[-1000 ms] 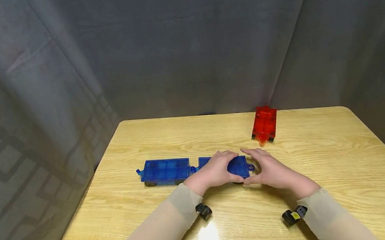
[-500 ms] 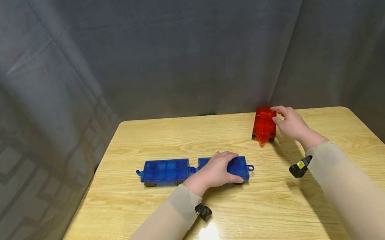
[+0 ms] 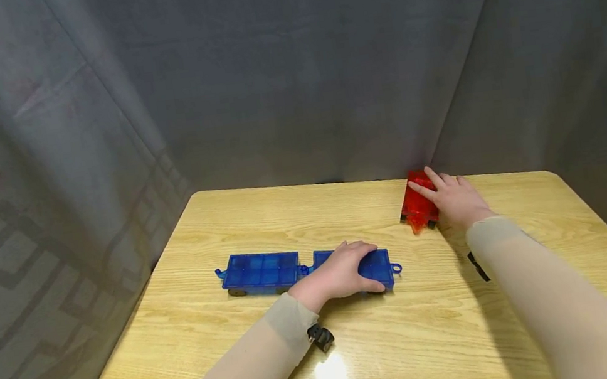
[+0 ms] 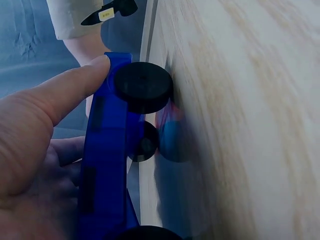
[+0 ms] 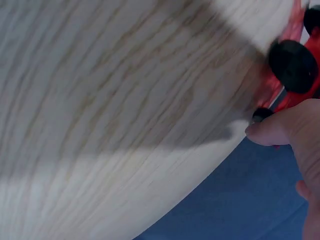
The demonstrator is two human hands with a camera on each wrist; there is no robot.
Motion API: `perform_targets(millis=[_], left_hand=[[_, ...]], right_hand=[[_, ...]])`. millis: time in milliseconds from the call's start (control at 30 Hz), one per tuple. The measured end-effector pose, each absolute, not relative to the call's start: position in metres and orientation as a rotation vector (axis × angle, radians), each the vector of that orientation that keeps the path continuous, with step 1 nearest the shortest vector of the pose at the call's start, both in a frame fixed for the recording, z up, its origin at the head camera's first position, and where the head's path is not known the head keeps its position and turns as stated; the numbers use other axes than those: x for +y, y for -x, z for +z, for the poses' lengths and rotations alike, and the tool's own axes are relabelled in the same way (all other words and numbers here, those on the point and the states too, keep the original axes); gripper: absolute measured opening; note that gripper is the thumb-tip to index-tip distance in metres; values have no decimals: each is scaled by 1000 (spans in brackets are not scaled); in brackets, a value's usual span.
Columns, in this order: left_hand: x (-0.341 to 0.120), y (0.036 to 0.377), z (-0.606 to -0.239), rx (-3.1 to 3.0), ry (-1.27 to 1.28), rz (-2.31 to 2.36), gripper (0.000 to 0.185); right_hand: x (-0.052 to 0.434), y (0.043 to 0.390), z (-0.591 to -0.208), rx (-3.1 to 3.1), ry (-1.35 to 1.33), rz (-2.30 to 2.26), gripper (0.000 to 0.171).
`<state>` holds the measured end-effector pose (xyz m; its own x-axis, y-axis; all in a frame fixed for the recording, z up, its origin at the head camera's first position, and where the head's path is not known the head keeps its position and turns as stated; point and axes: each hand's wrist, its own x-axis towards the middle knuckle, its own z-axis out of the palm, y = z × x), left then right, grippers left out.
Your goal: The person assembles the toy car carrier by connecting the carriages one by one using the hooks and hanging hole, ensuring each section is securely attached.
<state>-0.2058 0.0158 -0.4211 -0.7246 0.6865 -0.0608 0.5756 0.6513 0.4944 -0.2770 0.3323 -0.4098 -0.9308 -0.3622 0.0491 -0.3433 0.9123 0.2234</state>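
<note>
Two translucent blue toy cars with black wheels stand in a row, linked by a coupling. The left blue car [image 3: 260, 270] is untouched. My left hand [image 3: 342, 270] grips the right blue car [image 3: 375, 266] from above. Its thumb [image 4: 80, 85] lies along the car's side in the left wrist view. Toward the back edge, my right hand [image 3: 457, 198] reaches over a translucent red toy car [image 3: 416, 210] with its fingers spread. In the right wrist view the thumb [image 5: 270, 131] is beside one of the red car's black wheels [image 5: 292, 66]; firm contact is not clear.
The wooden table [image 3: 278, 357] has a grey curtain [image 3: 280, 91] behind it and more at both sides. The red car is close to the table's far edge. A ring coupling [image 3: 396, 268] sticks out from the right blue car's right end.
My right hand has left the right end of the blue cars and gone back and right to the red car, its fingers now over it. The left hand has stayed on the blue car.
</note>
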Motion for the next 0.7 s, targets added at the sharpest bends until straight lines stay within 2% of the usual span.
perform_targets(millis=[233,700], left_hand=[[17,204,-420,2634,-1070,645,83],[19,203,-419,2611,-1041,653,83]], right_hand=[[320,278,-408,-2983,-608,-434,104],[314,282,-399,-3016,-679,-569,101]])
